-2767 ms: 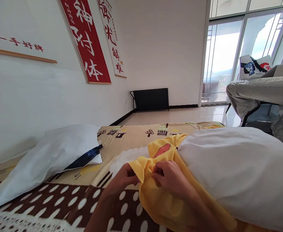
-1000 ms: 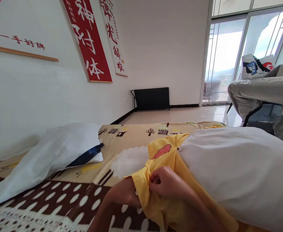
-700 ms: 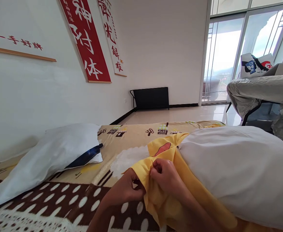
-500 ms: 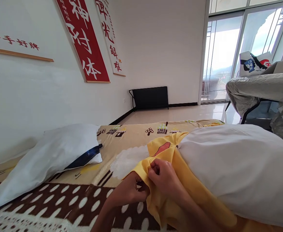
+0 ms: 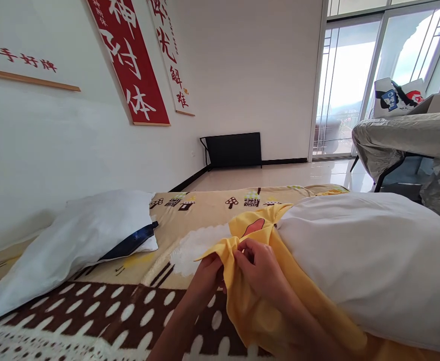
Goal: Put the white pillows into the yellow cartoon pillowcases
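Observation:
A yellow fabric cover (image 5: 244, 321) with a pink patch is bunched in front of me. Its edge lies between my two hands. My left hand (image 5: 206, 282) is closed on the edge from below and the left, the fingertips partly hidden under the cloth. Beside it, my right hand (image 5: 262, 269) pinches the same edge between thumb and fingers. A plump white pillow-like cushion (image 5: 374, 271) rests on the right, with the yellow cloth along its near side and gathered at its left corner.
A white pillow (image 5: 103, 228) with a dark blue patch leans by the left wall. Beneath everything spreads a brown and beige patterned blanket (image 5: 201, 200). Beyond are a black folded panel (image 5: 234, 150) and, at right, a plastic-covered table (image 5: 404, 131) bearing a printed bag (image 5: 389, 100).
My left hand has moved slightly up and its fingers have gone further under the yellow edge. My right hand has shifted up a little, still pinching the cloth.

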Available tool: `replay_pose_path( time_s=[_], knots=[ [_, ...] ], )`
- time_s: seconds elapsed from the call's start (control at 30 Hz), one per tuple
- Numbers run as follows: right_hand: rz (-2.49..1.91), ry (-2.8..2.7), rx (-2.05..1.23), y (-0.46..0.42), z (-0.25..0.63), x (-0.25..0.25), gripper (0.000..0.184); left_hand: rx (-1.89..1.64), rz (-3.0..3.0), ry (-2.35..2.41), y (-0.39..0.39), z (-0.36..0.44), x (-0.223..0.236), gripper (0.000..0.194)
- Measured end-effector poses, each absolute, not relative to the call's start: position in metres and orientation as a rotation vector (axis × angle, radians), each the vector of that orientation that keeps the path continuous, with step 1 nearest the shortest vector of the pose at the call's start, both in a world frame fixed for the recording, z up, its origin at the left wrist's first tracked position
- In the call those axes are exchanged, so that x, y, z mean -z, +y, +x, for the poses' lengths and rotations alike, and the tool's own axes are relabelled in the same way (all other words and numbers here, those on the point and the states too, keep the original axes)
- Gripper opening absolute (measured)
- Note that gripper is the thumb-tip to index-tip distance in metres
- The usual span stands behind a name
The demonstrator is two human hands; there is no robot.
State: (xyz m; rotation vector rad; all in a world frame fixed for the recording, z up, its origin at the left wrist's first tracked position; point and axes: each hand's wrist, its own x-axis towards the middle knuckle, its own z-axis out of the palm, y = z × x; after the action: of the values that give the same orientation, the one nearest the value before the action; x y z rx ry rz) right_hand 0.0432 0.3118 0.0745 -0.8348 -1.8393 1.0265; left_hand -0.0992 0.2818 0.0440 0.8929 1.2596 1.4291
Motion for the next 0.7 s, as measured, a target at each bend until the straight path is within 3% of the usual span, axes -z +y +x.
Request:
replay_pose_path(
  time_s=[0.23,0.4,0.53,0.7],
  knots=[
    [-0.816,-1.843,-1.035,0.31,0.042,-0.072,0.014,-1.486,0.781,1.213,0.278,-0.1,-0.047,0.04],
    [-0.701,-2.116,-0.781,0.302,0.044,-0.072,0.012,-1.538,0.734,1.217,0.27,-0.105,-0.067,0.027],
    [-0.639,-2.245,-0.568,0.301,0.042,-0.067,0.017,-1.541,0.736,1.246,0.268,-0.116,-0.077,0.029],
    [-0.635,-2.21,-0.475,0.305,0.034,-0.058,0.011,-1.477,0.729,1.169,0.273,-0.125,-0.067,0.03]
  ],
)
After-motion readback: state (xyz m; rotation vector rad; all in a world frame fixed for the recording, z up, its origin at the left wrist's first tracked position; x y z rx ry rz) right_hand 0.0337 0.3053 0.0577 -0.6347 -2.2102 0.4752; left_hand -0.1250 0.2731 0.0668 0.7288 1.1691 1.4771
